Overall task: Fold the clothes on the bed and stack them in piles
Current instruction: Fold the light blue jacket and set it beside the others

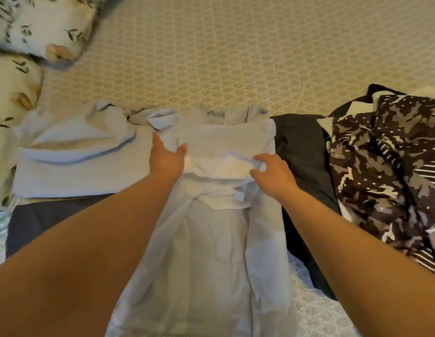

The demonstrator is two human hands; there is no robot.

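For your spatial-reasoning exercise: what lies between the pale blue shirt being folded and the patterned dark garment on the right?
In the head view, a plain dark garment lies between the pale blue shirt and the patterned dark garment.

Warm, dim indoor light gives everything a yellowish cast, with no glare and only soft shadows under the folds of the pale blue cotton shirt (211,239). The whole picture is slightly soft; the white leaf-printed pillows (41,27) at upper left smear with motion blur. Wide-angle distortion stretches the bare forearms at the lower corners
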